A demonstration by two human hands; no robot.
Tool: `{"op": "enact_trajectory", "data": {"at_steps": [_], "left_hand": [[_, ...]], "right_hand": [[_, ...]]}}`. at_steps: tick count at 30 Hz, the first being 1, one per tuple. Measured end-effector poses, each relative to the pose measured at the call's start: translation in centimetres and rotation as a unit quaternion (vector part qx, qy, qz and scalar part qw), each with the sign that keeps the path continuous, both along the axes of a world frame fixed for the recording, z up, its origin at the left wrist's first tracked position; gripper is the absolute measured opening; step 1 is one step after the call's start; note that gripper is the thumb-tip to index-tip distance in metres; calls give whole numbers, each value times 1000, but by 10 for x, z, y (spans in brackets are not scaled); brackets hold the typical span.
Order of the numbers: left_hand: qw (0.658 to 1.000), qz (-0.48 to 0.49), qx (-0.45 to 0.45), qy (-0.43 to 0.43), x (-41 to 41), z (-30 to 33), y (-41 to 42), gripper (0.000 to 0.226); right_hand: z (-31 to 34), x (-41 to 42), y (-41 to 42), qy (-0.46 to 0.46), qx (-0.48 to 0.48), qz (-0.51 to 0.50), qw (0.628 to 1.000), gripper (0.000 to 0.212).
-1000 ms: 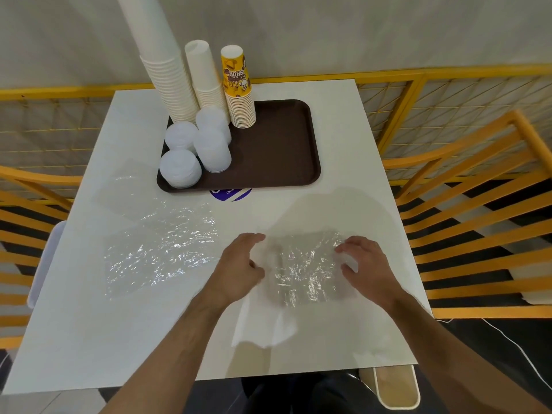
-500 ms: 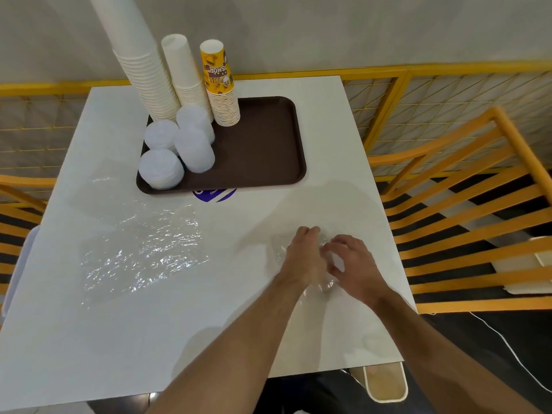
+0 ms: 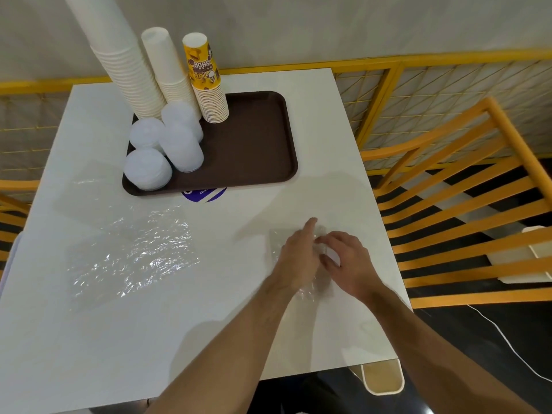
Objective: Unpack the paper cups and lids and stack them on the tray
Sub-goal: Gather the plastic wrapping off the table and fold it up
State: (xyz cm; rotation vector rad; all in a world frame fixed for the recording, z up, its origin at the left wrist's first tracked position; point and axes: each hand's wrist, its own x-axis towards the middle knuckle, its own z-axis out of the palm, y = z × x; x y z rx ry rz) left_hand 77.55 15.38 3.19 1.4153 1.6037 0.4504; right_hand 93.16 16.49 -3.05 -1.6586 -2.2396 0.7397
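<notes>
A brown tray [image 3: 257,144] lies at the back of the white table. On its left part stand two tall stacks of white paper cups [image 3: 125,67] and a shorter stack topped by a yellow printed cup [image 3: 206,79]. In front of them are several stacks of translucent white lids [image 3: 179,144]. Near the table's right front, my left hand [image 3: 298,258] and my right hand [image 3: 349,261] are close together on a clear plastic wrapper [image 3: 316,264]. The left hand presses on it with its fingers extended. The right hand's fingers curl round a bunched part of it.
Another crumpled clear plastic wrapper [image 3: 131,252] lies flat on the table's left half. A purple sticker [image 3: 206,194] peeks out under the tray's front edge. Yellow wooden chairs [image 3: 466,222] stand to the right, a yellow railing [image 3: 418,64] behind, and a white cable [image 3: 507,345] runs on the floor.
My hands have come together over the wrapper, folding it into a smaller bundle; a second ago they were apart at its two ends. The camera view shifted slightly.
</notes>
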Motion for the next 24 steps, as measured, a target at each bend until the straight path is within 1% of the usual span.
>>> {"op": "enact_trajectory", "data": {"at_steps": [1, 3, 4, 5, 6, 8, 9, 12, 18, 21, 24], "left_hand": [[999, 30, 22, 1, -6, 3, 0, 60], [991, 117, 60, 36, -27, 6, -1, 51], [985, 152, 57, 61, -40, 5, -3, 46], [981, 173, 30, 84, -54, 2, -7, 43], [979, 178, -19, 98, -65, -1, -11, 44], [977, 149, -110, 104, -75, -7, -22, 48], [977, 133, -128, 108, -74, -11, -26, 49], [976, 110, -123, 143, -62, -18, -33, 56], [969, 115, -114, 187, -53, -18, -31, 59], [970, 107, -109, 187, -53, -19, -32, 59], [978, 113, -99, 147, -56, -20, -34, 51]], "right_hand": [[1, 0, 0, -5, -1, 1, 1000, 30], [4, 1, -1, 19, -5, -18, 1000, 34], [6, 1, -2, 39, -12, -39, 998, 36], [9, 1, -2, 55, -26, -63, 996, 39], [13, 0, -3, 62, -44, -82, 994, 41], [15, -5, -4, 56, -78, -95, 991, 47], [15, -7, -4, 53, -88, -96, 990, 50], [15, -15, 0, 54, -91, -103, 989, 52], [17, -16, 5, 63, -62, -153, 984, 39], [19, -15, 4, 68, -85, -154, 982, 48], [15, -13, 5, 50, -92, -151, 983, 50]]}}
